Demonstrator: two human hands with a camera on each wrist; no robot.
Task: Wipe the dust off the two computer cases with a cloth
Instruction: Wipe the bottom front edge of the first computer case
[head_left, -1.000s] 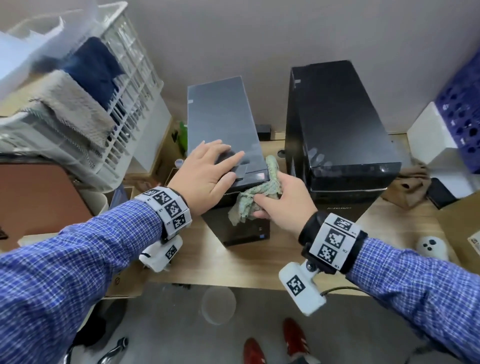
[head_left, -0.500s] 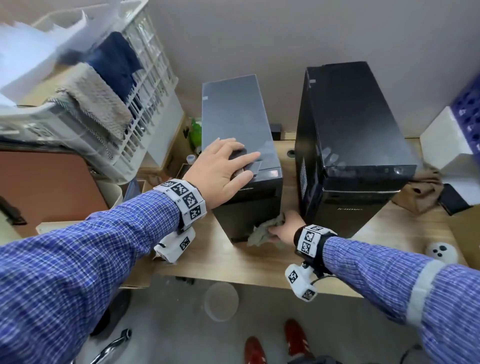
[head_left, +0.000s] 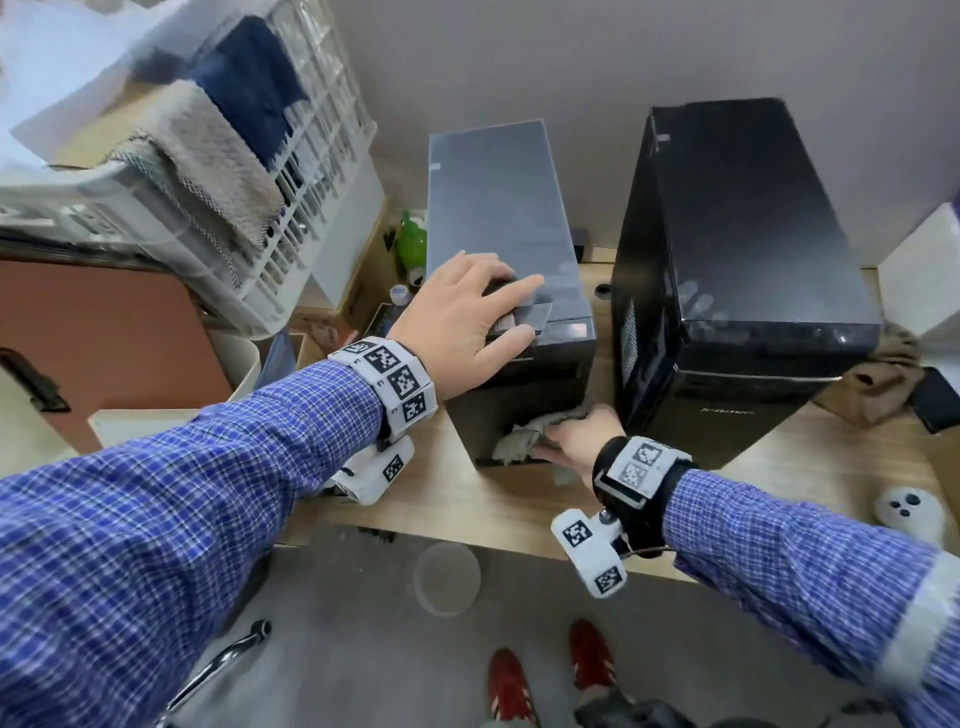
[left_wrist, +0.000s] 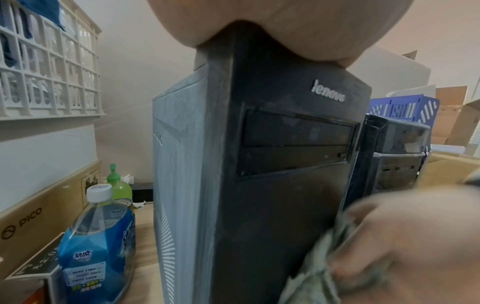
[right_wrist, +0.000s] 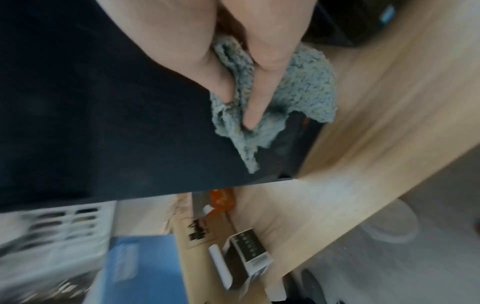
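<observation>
left hand (head_left: 462, 325) lies flat, fingers spread, on top of the smaller grey-topped black tower case (head_left: 506, 228) at twelve o'clock, steadying it. right hand (head_left: 574, 441) pinches the crumpled grey-green terry cloth (head_left: 524, 436) against the foot of that case's front panel, near the pale wooden desk (head_left: 519, 499). reads as the front-face wipe on case one; next, i'd say, a stroke back up, then across to the larger glossy black tower case (head_left: 748, 244) at two o'clock. count: two cases, one cloth in hand.
</observation>
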